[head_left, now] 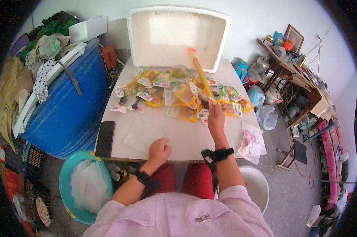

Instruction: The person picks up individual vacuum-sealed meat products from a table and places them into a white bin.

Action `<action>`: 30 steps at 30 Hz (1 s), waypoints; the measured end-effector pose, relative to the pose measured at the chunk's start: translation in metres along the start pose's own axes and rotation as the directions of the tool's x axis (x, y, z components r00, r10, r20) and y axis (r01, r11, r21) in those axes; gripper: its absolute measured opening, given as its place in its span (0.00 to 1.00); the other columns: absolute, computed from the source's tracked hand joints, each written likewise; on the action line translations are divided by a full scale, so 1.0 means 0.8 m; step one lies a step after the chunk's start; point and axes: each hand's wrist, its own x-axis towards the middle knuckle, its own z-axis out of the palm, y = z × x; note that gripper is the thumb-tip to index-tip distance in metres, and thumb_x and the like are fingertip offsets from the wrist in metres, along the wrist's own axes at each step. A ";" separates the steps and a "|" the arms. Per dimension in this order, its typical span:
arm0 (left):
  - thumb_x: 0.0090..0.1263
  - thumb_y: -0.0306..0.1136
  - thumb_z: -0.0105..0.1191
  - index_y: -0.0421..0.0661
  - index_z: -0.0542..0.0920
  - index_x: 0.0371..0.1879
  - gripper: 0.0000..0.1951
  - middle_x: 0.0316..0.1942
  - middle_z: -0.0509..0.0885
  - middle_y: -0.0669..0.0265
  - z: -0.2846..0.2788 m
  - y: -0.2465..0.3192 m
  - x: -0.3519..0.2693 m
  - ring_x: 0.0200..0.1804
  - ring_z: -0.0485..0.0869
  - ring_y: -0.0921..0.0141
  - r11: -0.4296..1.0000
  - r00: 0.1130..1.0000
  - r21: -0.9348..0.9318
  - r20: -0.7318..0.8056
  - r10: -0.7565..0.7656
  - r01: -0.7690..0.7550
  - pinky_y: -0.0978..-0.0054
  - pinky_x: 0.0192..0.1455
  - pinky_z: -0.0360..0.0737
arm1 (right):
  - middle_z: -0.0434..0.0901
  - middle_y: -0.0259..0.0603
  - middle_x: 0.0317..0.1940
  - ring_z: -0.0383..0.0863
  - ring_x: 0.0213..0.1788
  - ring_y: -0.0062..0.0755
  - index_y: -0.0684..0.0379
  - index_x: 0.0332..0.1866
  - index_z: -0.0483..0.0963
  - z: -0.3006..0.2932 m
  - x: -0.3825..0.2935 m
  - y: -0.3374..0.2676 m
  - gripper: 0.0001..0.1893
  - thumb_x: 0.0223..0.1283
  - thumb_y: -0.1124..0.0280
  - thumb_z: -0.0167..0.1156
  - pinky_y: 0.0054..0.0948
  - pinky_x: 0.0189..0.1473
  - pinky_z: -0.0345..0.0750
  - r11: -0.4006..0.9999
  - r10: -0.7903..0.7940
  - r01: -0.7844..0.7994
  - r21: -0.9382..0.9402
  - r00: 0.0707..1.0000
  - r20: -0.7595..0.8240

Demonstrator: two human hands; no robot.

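My right hand (216, 118) grips a small snack packet (204, 102) at the near side of a pile of vacuum-packed foods (184, 96). A long yellow stick-like thing with a red end (201, 74) rises from beside that hand towards the foam box; whether the hand holds it too I cannot tell. My left hand (159, 151) rests near the table's front edge with fingers curled, beside a clear plastic bag (141, 134) lying flat. Another clear bag with a packet (248, 143) lies at the table's right front corner.
A white foam box (178, 56) stands on its side at the table's back. A black phone (105, 138) lies at the left edge. Left stand a blue barrel (72, 109) and a teal basin (63, 180) of plastic bags; a white basin (263, 185) is at the lower right.
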 end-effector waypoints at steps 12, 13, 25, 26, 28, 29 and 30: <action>0.49 0.28 0.46 0.40 0.72 0.28 0.07 0.22 0.75 0.56 0.003 0.006 0.005 0.29 0.73 0.56 0.996 0.997 0.035 -0.010 -0.079 0.079 0.61 0.31 0.68 | 0.72 0.41 0.31 0.74 0.31 0.31 0.62 0.38 0.64 -0.052 -0.101 0.031 0.07 0.56 0.71 0.43 0.31 0.30 0.74 0.219 0.403 -0.467 0.857 0.843 0.356; 0.49 0.28 0.46 0.40 0.72 0.28 0.07 0.22 0.75 0.56 0.003 0.007 0.004 0.29 0.73 0.56 0.996 0.996 0.029 -0.012 -0.089 0.090 0.61 0.31 0.68 | 0.72 0.42 0.32 0.74 0.31 0.31 0.62 0.38 0.64 -0.052 -0.108 0.030 0.07 0.57 0.71 0.43 0.32 0.30 0.74 0.215 0.416 -0.492 0.844 0.828 0.377; 0.51 0.28 0.47 0.41 0.71 0.31 0.09 0.24 0.75 0.55 0.009 0.003 0.006 0.28 0.74 0.58 0.992 0.992 0.041 0.037 -0.119 0.118 0.64 0.30 0.70 | 0.72 0.41 0.31 0.73 0.30 0.29 0.63 0.36 0.64 -0.042 -0.133 0.027 0.07 0.55 0.74 0.42 0.30 0.30 0.75 0.192 0.389 -0.579 0.792 0.786 0.480; 0.51 0.28 0.47 0.41 0.71 0.31 0.09 0.24 0.75 0.55 0.008 0.004 0.006 0.28 0.74 0.58 0.991 0.991 0.036 0.042 -0.128 0.127 0.64 0.31 0.70 | 0.72 0.41 0.31 0.73 0.30 0.29 0.63 0.36 0.64 -0.044 -0.131 0.028 0.07 0.55 0.74 0.42 0.31 0.31 0.75 0.204 0.394 -0.596 0.777 0.776 0.492; 0.51 0.28 0.47 0.41 0.72 0.31 0.09 0.25 0.75 0.55 0.007 0.006 0.006 0.29 0.74 0.57 0.991 0.990 0.022 0.042 -0.131 0.130 0.64 0.31 0.70 | 0.72 0.41 0.31 0.73 0.29 0.29 0.64 0.36 0.65 -0.045 -0.131 0.030 0.07 0.54 0.74 0.43 0.31 0.31 0.75 0.213 0.398 -0.608 0.765 0.769 0.501; 0.51 0.28 0.47 0.41 0.72 0.30 0.08 0.25 0.75 0.54 0.007 0.007 0.005 0.29 0.74 0.57 0.991 0.990 0.016 0.042 -0.133 0.132 0.63 0.32 0.70 | 0.73 0.41 0.31 0.73 0.29 0.28 0.64 0.36 0.65 -0.044 -0.131 0.032 0.07 0.54 0.74 0.43 0.30 0.30 0.75 0.210 0.396 -0.604 0.769 0.772 0.498; 0.51 0.28 0.47 0.41 0.72 0.30 0.08 0.25 0.75 0.54 0.007 0.008 0.005 0.30 0.74 0.57 0.994 0.994 0.030 0.041 -0.102 0.101 0.63 0.32 0.70 | 0.73 0.41 0.30 0.73 0.28 0.28 0.64 0.36 0.65 -0.043 -0.132 0.035 0.07 0.54 0.73 0.43 0.29 0.29 0.74 0.207 0.394 -0.599 0.774 0.775 0.495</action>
